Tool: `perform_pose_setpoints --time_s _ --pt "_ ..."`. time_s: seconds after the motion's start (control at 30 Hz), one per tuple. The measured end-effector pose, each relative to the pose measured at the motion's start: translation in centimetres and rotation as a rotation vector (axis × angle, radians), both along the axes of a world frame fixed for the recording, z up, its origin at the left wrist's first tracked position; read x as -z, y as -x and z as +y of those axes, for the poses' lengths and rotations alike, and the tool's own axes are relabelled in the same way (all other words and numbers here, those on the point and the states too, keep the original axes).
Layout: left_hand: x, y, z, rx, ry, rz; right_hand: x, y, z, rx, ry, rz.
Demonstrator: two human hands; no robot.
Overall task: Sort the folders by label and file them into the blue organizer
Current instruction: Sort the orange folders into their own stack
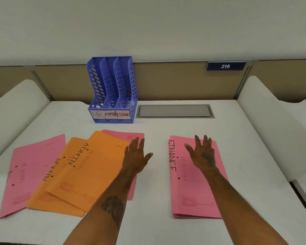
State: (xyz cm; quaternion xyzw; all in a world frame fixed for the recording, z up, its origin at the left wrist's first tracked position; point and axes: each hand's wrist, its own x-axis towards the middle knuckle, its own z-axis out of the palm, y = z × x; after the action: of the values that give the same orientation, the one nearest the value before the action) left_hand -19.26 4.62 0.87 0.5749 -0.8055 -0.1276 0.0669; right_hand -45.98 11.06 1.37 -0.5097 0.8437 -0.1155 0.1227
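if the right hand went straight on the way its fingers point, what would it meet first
Probably the grey desk hatch, after a strip of bare table; it looks flush, so the partition behind may be the real stop. Depth is unclear.

Your table (154, 191) is smooth and matt white. The organizer (113, 89) is perforated blue plastic with a faint sheen, and its labels (110, 114) are plain paper. The pink folders (198, 188) and orange folders (88, 174) are thin matt card. The hatch (174, 111) looks like dull grey metal, the partition (166, 80) like matt cloth.
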Motion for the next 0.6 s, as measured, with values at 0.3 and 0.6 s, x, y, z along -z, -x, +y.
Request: perform_pose_setpoints --time_s 0.3,0.6 --pt "-1.6 -14.1 -1.8 -0.007 0.174 -0.214 -1.6 -12.7 -4.0 -0.196 0.097 0.122" --pt "-0.9 -28.2 -5.5 0.045 0.185 -0.250 -0.2 -26.7 -6.5 -0.183 0.080 0.156"
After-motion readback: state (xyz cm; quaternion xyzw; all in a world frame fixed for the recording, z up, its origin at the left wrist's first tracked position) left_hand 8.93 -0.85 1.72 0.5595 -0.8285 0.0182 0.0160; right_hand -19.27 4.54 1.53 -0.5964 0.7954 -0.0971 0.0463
